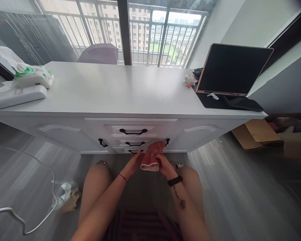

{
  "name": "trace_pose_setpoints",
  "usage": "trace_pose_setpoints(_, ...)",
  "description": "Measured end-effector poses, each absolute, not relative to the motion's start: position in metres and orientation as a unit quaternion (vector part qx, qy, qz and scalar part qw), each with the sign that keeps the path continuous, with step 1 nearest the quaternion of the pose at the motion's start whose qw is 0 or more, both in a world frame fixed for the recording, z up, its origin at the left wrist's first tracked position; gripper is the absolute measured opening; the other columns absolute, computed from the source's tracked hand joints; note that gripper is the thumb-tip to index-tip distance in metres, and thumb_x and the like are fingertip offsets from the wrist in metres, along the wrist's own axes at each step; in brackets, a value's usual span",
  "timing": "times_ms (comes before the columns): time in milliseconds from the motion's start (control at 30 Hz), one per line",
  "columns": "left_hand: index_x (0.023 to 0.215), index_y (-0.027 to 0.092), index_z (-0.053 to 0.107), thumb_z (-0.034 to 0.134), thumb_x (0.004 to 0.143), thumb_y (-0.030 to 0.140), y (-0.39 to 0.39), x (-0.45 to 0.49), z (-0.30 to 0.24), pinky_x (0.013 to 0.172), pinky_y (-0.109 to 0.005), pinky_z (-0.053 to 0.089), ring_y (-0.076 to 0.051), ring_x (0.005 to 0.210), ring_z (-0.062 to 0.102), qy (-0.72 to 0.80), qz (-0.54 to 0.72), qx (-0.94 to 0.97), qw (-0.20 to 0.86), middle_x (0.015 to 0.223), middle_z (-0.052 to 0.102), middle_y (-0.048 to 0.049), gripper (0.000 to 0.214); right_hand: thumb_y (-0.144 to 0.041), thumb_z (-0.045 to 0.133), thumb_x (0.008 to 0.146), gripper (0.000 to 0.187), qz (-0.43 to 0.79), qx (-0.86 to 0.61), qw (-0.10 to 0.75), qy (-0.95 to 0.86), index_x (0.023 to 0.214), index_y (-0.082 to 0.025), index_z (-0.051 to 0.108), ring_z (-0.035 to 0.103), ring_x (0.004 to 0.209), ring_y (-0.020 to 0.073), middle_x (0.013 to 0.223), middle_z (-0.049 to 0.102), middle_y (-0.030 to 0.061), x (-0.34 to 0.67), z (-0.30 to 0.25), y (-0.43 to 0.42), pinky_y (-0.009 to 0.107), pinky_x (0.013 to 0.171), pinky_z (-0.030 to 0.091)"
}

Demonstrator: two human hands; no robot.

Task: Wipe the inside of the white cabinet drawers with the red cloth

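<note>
R hand [165, 165] grips soft, crumpled red fabric [150, 155] w/ pale edge.

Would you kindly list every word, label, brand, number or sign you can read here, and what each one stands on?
There is no text I can read.
White-and-green pack: green print, too small and blurred to read.
Long white object: faint marks, too small to read.
Dark screen: no text shows.
Red cloth: no lettering visible.
</note>
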State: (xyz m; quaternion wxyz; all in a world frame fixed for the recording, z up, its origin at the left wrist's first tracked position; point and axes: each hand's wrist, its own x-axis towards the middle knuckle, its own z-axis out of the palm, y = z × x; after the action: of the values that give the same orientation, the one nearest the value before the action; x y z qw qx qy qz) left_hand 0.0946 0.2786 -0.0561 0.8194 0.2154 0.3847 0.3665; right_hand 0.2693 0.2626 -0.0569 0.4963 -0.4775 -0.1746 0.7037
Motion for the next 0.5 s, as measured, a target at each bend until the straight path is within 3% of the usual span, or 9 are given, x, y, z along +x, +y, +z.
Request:
trace_pose_setpoints(133,0.106,0.016,0.07,0.067,0.078,0.045,0.227,0.069,-0.006,0.099,-0.037,0.042,-0.027,0.112,0.06,0.354,0.383,0.218,0.825,0.118,0.067,-0.0134,0.04,-0.015,0.07,0.061,0.022,0.768,-0.413,0.394,-0.292,0.083,-0.017,0.068,0.064,0.072,0.0151,0.078,0.071,-0.0001,0.251,-0.026,0.236,0.025,0.067,0.049)
trace_pose_setpoints(267,0.096,0.019,0.07,0.08,0.065,0.026,0.168,0.045,0.014,0.08,-0.029,0.049,-0.019,0.086,0.067,0.437,0.477,0.211,0.733,0.097,0.074,-0.0065,0.033,-0.011,0.077,0.057,0.043,0.763,-0.358,0.343,-0.413,0.098,-0.018,0.068,0.063,0.089,0.0169,0.096,0.071,0.0011,0.237,0.002,0.201,0.029,0.082,0.049)
trace_pose_setpoints(400,0.09,0.022,0.069,0.082,0.058,0.022,0.119,0.038,0.015,0.08,-0.032,0.052,-0.02,0.081,0.069,0.468,0.526,0.122,0.699,0.092,0.075,-0.0022,0.034,-0.019,0.08,0.061,0.056,0.76,-0.328,0.401,-0.394,0.115,-0.021,0.062,0.061,0.104,0.0195,0.115,0.067,0.0044,0.223,0.023,0.161,0.031,0.091,0.047)
trace_pose_setpoints(500,0.086,0.023,0.07,0.078,0.06,0.025,0.096,0.037,0.016,0.087,-0.038,0.052,-0.024,0.086,0.07,0.451,0.525,0.063,0.719,0.092,0.076,-0.0024,0.028,-0.029,0.077,0.069,0.053,0.748,-0.316,0.484,-0.326,0.119,-0.022,0.06,0.063,0.103,0.021,0.119,0.065,0.0063,0.213,0.033,0.133,0.032,0.087,0.05)
